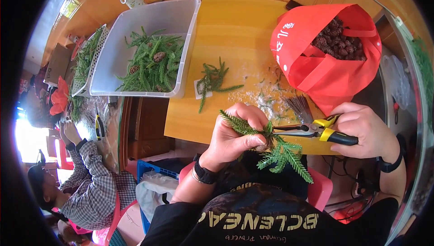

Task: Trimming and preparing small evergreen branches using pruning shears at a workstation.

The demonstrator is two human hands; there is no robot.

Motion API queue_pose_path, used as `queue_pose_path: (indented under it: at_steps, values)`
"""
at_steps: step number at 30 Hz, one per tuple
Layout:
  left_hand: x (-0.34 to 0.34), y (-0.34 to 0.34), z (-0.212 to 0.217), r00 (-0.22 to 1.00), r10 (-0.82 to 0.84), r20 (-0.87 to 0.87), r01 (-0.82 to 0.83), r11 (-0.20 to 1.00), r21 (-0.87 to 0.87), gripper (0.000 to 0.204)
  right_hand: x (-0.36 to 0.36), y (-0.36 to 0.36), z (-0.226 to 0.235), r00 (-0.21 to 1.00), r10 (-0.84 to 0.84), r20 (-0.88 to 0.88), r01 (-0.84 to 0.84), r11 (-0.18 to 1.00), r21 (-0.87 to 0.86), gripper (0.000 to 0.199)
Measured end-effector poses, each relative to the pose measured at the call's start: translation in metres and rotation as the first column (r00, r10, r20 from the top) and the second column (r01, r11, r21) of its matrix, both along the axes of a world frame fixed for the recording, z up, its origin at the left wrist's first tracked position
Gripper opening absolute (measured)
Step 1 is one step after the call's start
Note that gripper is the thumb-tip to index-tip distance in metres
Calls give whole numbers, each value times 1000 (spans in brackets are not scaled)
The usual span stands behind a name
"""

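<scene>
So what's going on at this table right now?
A person holds a bunch of green fir-like sprigs in the left hand and yellow-handled pliers in the right hand, with the plier tips at the bunch's base. On the yellow wooden table sit a red fabric bag of brown pine cones, a loose green sprig and a white plastic bin of finished sprigs. Another person sits at the left.
</scene>
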State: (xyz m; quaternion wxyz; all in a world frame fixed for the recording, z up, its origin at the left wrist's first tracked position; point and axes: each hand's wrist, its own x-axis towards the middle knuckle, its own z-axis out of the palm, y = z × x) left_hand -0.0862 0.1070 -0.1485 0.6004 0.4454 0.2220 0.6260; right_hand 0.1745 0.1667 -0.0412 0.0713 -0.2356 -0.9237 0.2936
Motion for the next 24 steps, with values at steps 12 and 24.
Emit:
queue_pose_path:
  at_steps: [12,24]
  values:
    - [-6,0,-6,993,-117,-4,117,992,49,25,-1,-1,8,993,51,104,-66,988,143,23]
    - [-12,-4,1,977,-193,-87,187,980,-73,30,3,-8,5,997,-73,39,76,995,-65,30]
